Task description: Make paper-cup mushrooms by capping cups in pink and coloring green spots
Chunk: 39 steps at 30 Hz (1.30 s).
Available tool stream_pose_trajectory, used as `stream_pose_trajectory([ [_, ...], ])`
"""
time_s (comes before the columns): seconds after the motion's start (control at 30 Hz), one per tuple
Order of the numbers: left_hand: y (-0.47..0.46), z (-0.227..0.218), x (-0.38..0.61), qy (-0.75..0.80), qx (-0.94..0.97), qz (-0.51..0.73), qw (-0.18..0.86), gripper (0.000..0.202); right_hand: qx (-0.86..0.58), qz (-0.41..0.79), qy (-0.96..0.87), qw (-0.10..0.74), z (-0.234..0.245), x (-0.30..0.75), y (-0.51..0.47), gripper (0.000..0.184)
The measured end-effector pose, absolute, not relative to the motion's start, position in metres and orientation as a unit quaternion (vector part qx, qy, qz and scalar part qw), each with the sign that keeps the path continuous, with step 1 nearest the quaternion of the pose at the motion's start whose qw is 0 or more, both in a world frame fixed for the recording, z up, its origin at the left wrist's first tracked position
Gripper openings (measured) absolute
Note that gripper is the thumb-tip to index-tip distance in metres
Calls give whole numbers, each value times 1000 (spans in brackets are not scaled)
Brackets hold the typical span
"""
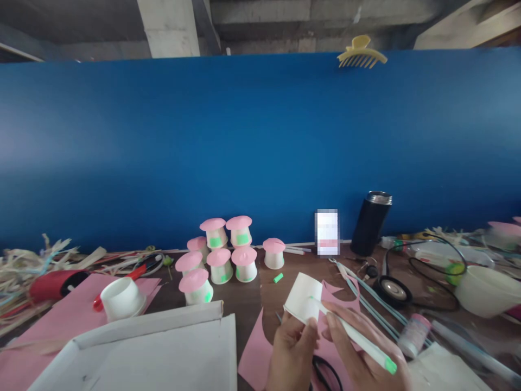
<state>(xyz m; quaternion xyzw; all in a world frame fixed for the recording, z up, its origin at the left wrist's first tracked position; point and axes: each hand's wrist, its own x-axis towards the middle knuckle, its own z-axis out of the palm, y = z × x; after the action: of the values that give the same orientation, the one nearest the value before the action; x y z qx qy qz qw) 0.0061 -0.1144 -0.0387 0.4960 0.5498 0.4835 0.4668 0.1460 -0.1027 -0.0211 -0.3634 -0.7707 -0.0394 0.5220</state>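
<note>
My left hand (293, 347) grips a white paper cup (302, 296) by its lower edge, tilted toward me. Between the fingers of my right hand (358, 342) is a white marker with a green end (362, 343), its green tip touching the cup's side. A small green cap (278, 278) lies on the table just beyond the cup. Further left stand several upturned white cups topped with pink paper discs (220, 258), most of them with a green patch on the side. One more pink-topped cup (274, 254) stands apart from these.
An open white box (163, 353) fills the front left, near pink paper (69, 309) and a plain white cup (122, 298). Pink scraps (257, 347) lie under my hands. On the right are a black flask (371, 224), blue cords (374, 307), a small bottle (414, 335) and a tub (486, 290).
</note>
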Motion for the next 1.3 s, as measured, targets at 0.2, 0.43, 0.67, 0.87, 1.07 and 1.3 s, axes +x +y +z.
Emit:
stream_pose_trajectory([
  [0.2, -116, -34, 4, 559, 508, 467, 461, 42, -373, -31, -769, 518, -26, 148, -103, 20],
  [0.43, -116, -36, 6, 538, 516, 486, 456, 42, -356, -72, -776, 515, -19, 147, -103, 19],
  [0.67, -117, -34, 6, 541, 518, 483, 454, 41, -355, -72, -777, 514, -16, 147, -103, 19],
  [0.87, -117, -34, 8, 541, 507, 489, 458, 43, -357, -61, -781, 509, -19, 148, -105, 19],
  [1.07, -117, -34, 8, 541, 511, 493, 452, 42, -365, -42, -782, 502, -28, 151, -104, 19],
  [1.3, -117, -35, 8, 537, 521, 496, 442, 46, -368, -29, -781, 505, -29, 151, -105, 20],
])
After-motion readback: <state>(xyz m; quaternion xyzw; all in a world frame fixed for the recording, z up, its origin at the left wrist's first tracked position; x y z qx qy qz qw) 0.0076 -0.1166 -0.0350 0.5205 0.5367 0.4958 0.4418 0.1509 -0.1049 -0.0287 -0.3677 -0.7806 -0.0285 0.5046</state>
